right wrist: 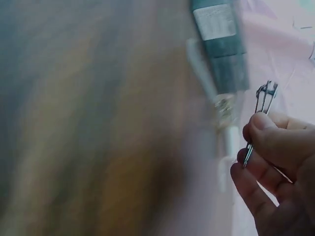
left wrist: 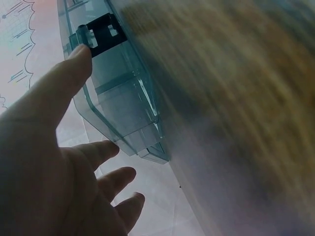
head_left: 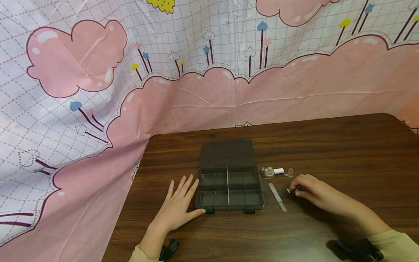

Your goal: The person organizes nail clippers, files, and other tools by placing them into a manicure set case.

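A dark see-through compartment box (head_left: 229,208) lies on the table with its lid (head_left: 226,153) laid back. My left hand (head_left: 179,204) spreads its straight fingers along the box's left side. In the left wrist view the thumb (left wrist: 78,61) touches the box by a black latch (left wrist: 106,34). Right of the box, my right hand (head_left: 314,191) pinches a metal nail clipper (right wrist: 266,96) between thumb and fingers, just above the table. Nearest to that hand are a small clear piece (head_left: 289,172) and a pale flat strip (head_left: 277,197), perhaps a nail file.
A glitter nail polish bottle (head_left: 268,172) with a white cap (head_left: 278,171) lies beside the box's right edge. The brown wooden table (head_left: 343,153) ends at a pink patterned cloth (head_left: 203,105) hung behind and to the left.
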`<move>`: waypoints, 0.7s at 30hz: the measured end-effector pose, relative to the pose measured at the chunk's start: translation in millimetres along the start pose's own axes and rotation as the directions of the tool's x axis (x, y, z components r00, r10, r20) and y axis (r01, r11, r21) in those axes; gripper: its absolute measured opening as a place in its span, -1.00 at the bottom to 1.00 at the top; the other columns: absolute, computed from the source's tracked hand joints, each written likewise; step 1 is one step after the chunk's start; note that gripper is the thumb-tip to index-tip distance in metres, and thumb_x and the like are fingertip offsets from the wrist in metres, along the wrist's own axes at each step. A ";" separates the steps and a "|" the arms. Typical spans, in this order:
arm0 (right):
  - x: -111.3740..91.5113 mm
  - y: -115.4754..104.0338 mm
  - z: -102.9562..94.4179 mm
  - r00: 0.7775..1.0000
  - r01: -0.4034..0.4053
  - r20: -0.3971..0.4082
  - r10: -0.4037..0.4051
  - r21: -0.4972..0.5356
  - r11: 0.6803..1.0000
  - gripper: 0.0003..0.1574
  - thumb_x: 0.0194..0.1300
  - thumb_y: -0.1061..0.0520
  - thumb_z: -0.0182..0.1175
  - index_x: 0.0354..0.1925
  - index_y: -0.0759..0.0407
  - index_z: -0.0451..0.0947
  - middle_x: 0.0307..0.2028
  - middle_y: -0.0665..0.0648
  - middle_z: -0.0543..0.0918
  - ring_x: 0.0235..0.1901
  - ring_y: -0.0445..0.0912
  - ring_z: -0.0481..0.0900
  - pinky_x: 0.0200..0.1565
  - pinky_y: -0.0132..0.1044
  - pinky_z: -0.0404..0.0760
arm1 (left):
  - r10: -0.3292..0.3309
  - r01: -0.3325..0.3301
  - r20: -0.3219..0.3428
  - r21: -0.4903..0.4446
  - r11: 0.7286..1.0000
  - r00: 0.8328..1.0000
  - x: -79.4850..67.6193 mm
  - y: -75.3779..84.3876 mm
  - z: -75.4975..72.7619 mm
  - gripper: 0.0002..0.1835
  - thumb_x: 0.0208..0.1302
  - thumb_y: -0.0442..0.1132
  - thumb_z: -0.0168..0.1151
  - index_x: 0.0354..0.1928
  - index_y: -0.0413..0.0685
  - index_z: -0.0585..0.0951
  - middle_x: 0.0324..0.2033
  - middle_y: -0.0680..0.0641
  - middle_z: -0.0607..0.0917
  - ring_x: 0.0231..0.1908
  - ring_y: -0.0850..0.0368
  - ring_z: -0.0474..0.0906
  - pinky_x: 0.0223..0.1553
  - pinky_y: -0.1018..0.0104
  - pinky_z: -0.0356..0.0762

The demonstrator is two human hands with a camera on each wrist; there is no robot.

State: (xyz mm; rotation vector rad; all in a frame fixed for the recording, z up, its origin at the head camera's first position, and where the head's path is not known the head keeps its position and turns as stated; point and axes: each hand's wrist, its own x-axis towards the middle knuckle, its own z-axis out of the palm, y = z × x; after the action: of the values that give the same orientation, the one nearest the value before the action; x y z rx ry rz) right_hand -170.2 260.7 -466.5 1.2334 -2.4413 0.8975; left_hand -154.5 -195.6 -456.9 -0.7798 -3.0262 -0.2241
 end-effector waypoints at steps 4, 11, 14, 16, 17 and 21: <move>17.3 -11.3 -3.1 1.000 0.001 -0.029 -0.001 0.006 1.000 -0.45 -0.05 0.48 0.37 -0.12 0.07 0.51 -0.20 -0.10 0.56 -0.22 -0.21 0.53 -0.18 -0.51 0.51 | -0.003 0.003 0.002 0.011 1.000 1.000 0.1 0.4 -0.5 0.02 0.17 0.48 -0.04 0.51 0.03 0.01 0.49 -0.02 -0.17 0.46 0.01 -0.31 0.36 -0.21 -0.35; 49.6 -29.1 4.0 0.998 0.054 -0.018 -0.054 0.043 0.998 -0.50 0.00 0.50 0.34 -0.12 0.11 0.52 -0.21 -0.08 0.57 -0.22 -0.19 0.52 -0.21 -0.45 0.54 | -0.003 0.003 -0.003 0.003 1.000 1.000 0.4 1.4 0.4 0.02 0.17 0.46 0.00 0.51 0.03 0.02 0.49 -0.02 -0.17 0.46 0.01 -0.31 0.36 -0.20 -0.36; 61.2 -33.8 10.1 0.996 0.087 -0.010 -0.087 0.051 0.995 -0.54 0.01 0.48 0.34 -0.14 0.12 0.53 -0.23 -0.09 0.57 -0.25 -0.19 0.51 -0.25 -0.40 0.55 | -0.002 0.002 -0.001 0.001 1.000 1.000 0.9 2.6 -0.3 0.02 0.17 0.45 0.00 0.51 0.02 0.02 0.49 -0.02 -0.17 0.46 0.02 -0.32 0.36 -0.20 -0.38; 68.0 -36.8 14.5 0.996 0.089 0.011 -0.090 0.066 0.994 -0.59 0.05 0.46 0.32 -0.16 0.13 0.53 -0.24 -0.08 0.57 -0.27 -0.22 0.50 -0.28 -0.38 0.56 | -0.003 0.003 0.001 0.001 1.000 1.000 0.9 3.1 -0.6 0.02 0.17 0.45 0.00 0.51 0.02 0.01 0.49 -0.02 -0.18 0.46 0.01 -0.33 0.36 -0.19 -0.39; 71.2 -38.5 17.0 0.996 0.084 0.019 -0.086 0.074 0.994 -0.63 0.08 0.44 0.32 -0.17 0.13 0.53 -0.25 -0.08 0.56 -0.28 -0.24 0.51 -0.29 -0.37 0.57 | -0.004 0.004 0.004 0.000 1.000 1.000 1.0 3.3 -0.7 0.02 0.17 0.45 0.01 0.51 0.02 0.01 0.49 -0.02 -0.18 0.46 0.02 -0.33 0.36 -0.19 -0.40; 79.5 -45.6 29.1 0.997 0.044 0.064 -0.051 0.112 0.993 -0.72 0.16 0.37 0.29 -0.16 0.17 0.54 -0.24 -0.05 0.57 -0.27 -0.24 0.53 -0.27 -0.34 0.60 | -0.006 0.006 0.006 -0.004 1.000 1.000 1.2 4.1 -1.1 0.02 0.17 0.44 0.01 0.51 0.01 0.01 0.49 -0.03 -0.18 0.46 0.01 -0.33 0.37 -0.18 -0.40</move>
State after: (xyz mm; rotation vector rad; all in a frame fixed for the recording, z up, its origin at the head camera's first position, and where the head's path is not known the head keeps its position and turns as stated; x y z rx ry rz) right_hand -180.8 171.6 -432.0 1.3740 -2.4310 1.0056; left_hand -153.6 -191.6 -455.2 -0.7725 -3.0350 -0.2291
